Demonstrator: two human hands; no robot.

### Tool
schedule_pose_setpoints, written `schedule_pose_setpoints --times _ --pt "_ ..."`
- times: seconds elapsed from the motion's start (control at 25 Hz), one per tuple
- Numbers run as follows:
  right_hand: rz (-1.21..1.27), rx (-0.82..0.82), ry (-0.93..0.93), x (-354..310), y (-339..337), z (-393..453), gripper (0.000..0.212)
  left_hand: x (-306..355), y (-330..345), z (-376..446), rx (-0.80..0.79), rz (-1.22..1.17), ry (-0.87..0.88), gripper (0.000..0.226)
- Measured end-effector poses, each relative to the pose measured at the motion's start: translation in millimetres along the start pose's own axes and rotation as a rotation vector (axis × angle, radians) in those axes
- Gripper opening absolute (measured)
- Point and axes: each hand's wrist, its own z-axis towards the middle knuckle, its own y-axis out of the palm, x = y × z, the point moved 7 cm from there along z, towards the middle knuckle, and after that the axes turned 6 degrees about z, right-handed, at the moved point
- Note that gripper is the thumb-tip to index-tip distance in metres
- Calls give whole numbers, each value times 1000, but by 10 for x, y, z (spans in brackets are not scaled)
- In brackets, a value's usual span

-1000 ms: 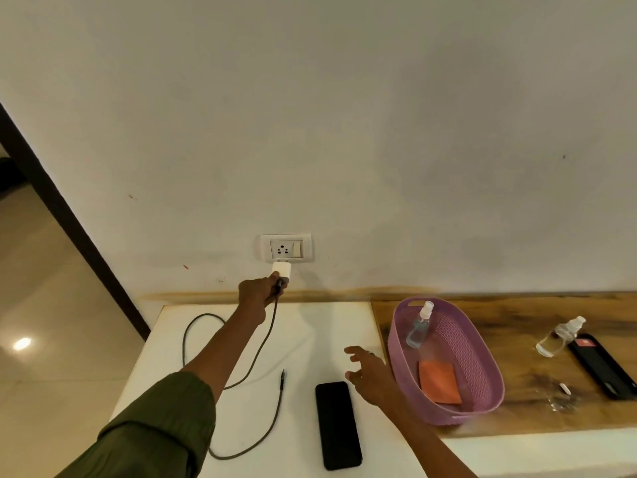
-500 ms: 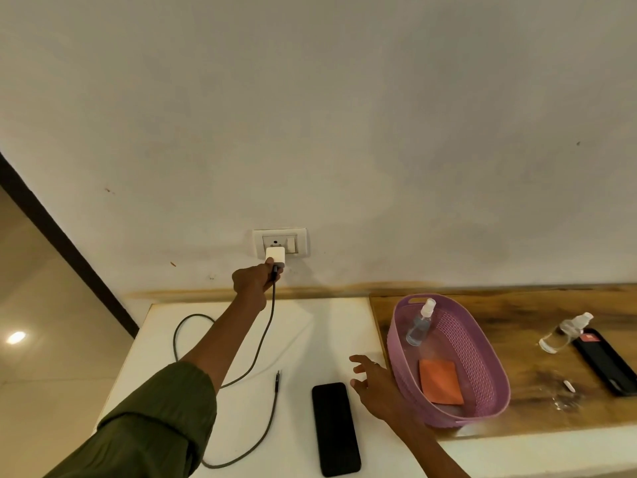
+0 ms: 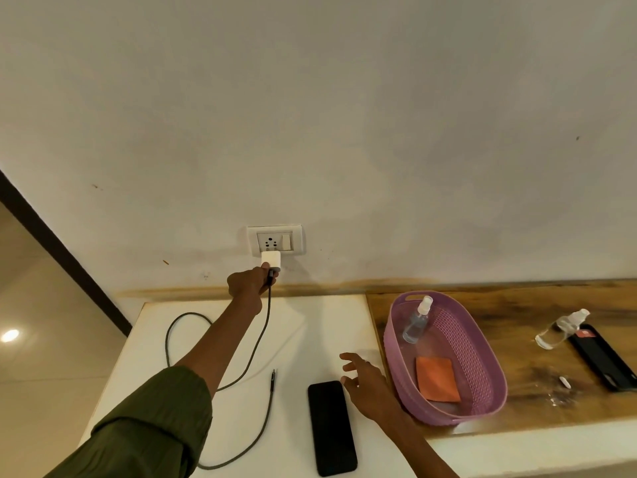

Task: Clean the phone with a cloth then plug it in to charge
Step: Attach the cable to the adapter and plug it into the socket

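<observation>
Right hand (image 3: 368,386) beside phone (image 3: 331,427), left hand (image 3: 249,284) holding charger (image 3: 271,260)

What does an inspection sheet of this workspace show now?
Surface: white table beside wooden counter.
Job's things: black phone lies flat, unplugged; orange cloth in purple basket.
Clutter: spray bottle in basket; second bottle and dark phone on counter.
Grippers: left hand holds white charger at wall socket; right hand open beside phone.
Cables: charging cable loops, free end loose.
Surroundings: plain wall.
</observation>
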Motion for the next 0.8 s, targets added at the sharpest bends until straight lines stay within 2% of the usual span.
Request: schedule_pose_setpoints --times 0.32,0.8 --pt "20 -17 27 86 38 41 42 -6 -24 11 68 7 83 19" --pt "68 -11 51 117 166 88 39 132 16 152 110 -41 41 25"
